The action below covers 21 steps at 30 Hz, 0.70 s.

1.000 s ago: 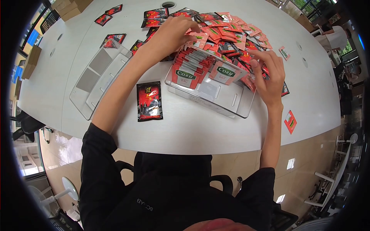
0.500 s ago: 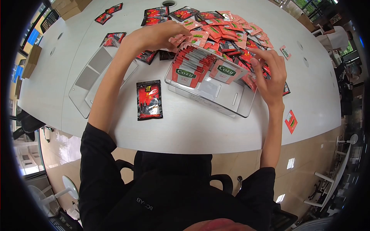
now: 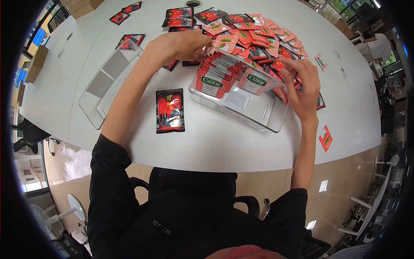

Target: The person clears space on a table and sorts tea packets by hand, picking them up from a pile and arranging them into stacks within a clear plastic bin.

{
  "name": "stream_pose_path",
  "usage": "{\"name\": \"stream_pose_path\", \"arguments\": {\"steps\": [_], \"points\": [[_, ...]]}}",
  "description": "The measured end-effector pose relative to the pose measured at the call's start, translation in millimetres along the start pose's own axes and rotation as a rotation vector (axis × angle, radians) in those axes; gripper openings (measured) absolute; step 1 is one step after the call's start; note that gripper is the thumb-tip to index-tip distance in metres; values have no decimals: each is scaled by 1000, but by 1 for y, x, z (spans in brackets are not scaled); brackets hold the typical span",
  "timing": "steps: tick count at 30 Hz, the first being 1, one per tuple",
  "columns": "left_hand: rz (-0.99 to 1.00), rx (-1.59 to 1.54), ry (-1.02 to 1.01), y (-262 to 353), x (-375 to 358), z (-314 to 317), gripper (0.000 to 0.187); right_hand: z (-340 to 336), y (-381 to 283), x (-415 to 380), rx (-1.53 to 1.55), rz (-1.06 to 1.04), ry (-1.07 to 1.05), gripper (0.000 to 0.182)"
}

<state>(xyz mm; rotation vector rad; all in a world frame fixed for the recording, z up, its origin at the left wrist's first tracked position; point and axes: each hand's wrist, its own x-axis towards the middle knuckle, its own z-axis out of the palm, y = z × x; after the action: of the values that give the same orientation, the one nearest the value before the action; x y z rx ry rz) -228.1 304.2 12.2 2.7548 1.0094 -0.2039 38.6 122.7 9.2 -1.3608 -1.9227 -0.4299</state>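
Note:
A clear plastic bin (image 3: pixel 246 115) sits tilted in front of me. A tight row of red Cozy sachets (image 3: pixel 212 82) fills its left part, and a single Cozy sachet (image 3: pixel 256 81) leans apart in the middle. My left hand (image 3: pixel 192 45) is closed around the bin's far left corner, its fingertips partly hidden. At the bin's right end is my right hand (image 3: pixel 305 84), thumb and fingers apart and curved, with no item visible between them. Behind the bin spreads a heap of loose pink-red sachets (image 3: pixel 250 36) mixed with black-and-red ones.
A black-and-red G7 coffee sachet (image 3: pixel 170 111) lies left of the bin. Under my left forearm stands another clear bin (image 3: pixel 92 103). Single sachets lie at right, one being a red sachet (image 3: pixel 326 138). Cardboard boxes (image 3: pixel 82 7) stand far left.
My left hand and the bin's left end have shifted slightly right. My left fingers have moved from the sachets beside the bin onto its corner. My right hand has hardly moved.

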Motion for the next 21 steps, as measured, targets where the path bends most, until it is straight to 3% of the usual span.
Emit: {"name": "stream_pose_path", "arguments": {"steps": [10, 12, 16, 18, 21], "points": [[106, 141, 105, -6, 16, 8, 35, 0, 0, 0, -13, -11, -24, 17], [109, 71, 364, -8, 12, 9, 23, 0, 0, 0, -6, -3, -25, 17], [134, -56, 486, -3, 6, -1, 31, 0, 0, -1, 5, 15, -26, 18], [153, -24, 589, -4, 4, -1, 46, 0, 0, -1, -5, 15, -22, 18], [166, -107, 602, -7, 9, -7, 44, 0, -1, -1, -15, 15, -19, 18]]}}
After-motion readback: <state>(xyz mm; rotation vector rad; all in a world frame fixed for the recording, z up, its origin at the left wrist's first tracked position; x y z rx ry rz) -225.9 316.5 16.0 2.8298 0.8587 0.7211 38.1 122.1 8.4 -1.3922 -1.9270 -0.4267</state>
